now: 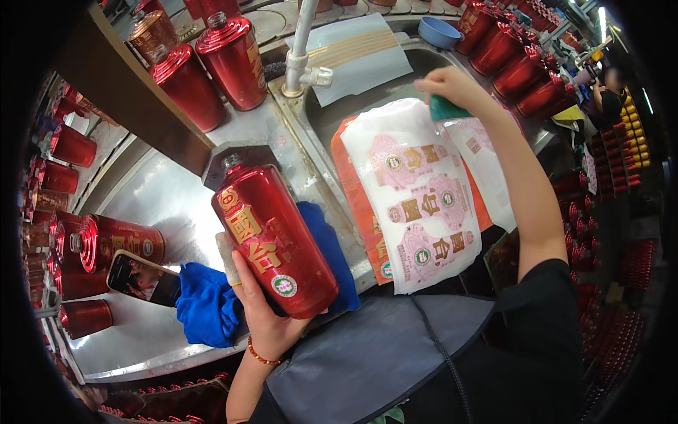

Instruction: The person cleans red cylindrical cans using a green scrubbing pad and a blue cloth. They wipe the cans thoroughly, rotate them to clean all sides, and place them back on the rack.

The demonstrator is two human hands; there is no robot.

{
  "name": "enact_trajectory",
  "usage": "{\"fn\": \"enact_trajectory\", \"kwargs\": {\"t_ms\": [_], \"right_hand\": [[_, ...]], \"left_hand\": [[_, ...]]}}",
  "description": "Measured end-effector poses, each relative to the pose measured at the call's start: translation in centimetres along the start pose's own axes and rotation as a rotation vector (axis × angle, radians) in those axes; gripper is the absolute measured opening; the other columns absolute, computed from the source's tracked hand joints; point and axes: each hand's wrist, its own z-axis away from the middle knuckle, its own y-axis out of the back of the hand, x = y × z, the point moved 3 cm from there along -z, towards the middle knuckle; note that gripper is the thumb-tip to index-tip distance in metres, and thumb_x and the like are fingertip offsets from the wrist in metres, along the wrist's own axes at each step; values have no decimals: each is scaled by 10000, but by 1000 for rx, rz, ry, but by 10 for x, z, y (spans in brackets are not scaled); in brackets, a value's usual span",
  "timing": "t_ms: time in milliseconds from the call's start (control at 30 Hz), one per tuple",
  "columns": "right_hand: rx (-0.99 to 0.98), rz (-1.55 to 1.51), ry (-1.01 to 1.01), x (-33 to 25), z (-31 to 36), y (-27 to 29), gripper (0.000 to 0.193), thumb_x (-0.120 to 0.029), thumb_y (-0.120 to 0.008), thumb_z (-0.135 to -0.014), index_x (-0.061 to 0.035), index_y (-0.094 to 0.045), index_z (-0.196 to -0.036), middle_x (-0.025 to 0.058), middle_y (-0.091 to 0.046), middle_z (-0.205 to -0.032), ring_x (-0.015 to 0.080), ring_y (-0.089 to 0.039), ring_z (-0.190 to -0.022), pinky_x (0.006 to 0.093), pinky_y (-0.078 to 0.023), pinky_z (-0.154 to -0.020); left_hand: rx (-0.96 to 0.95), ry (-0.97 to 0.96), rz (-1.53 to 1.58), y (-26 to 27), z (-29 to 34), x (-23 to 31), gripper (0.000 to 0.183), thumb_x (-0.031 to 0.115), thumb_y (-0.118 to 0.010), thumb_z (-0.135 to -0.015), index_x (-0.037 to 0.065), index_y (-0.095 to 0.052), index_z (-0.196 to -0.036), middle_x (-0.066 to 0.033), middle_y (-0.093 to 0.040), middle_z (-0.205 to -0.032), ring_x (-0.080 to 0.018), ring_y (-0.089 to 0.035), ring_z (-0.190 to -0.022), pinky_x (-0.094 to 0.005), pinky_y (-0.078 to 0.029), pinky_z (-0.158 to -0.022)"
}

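My left hand (272, 325) is closed around the lower part of a glossy red bottle (286, 240), which leans with its open neck toward the far left. Gold characters and a small round green-and-white emblem mark the bottle's front. A pale cover sits on one finger of this hand. Over to the right, my right hand (459, 86) grips a flat green scraper (446, 109) at the far end of a stack of white decal sheets (374, 159). Pink and gold bottle-shaped prints cover the top sheet, and orange sheets (361, 226) show beneath it.
A grey tap (296, 67) rises by the metal sink (342, 116), where a blue bowl (439, 32) stands at the far rim. Blue cloths (206, 307), a phone (143, 278) and red bottles (120, 240) lie left. A brown post (138, 85) slants across. More red bottles (519, 71) stand right.
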Motion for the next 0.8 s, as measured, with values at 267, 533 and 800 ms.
{"fn": "enact_trajectory", "kwargs": {"t_ms": [267,533,800], "right_hand": [[334,163,-146,77,-161,3,565,-538,-803,-813,7,-792,-960,173,-770,-939,316,-733,-862,403,-540,-832],[334,-321,-106,68,-171,-15,314,-309,-911,-780,-60,-718,-777,-17,-631,-730,102,-545,-638,287,-425,-600],[488,310,-105,46,-153,-1,259,-317,-715,-908,-71,-799,-904,137,-766,-858,271,-750,-819,392,-574,-765]], "left_hand": [[-35,-7,-46,-5,-4,1,1461,394,-991,-633,-74,-16,-1613,-311,-321,-1565,-461,-349,-1443,-474,-351,-1157],[3,-32,21,-5,4,-4,1425,389,-972,-667,-60,-8,-1615,-365,-176,-1628,-522,-261,-1497,-505,-312,-1192],[0,-26,-1,-11,2,-12,1521,458,-1014,-582,-8,-20,-1635,-219,-274,-1569,-365,-384,-1443,-449,-319,-1197]]}}
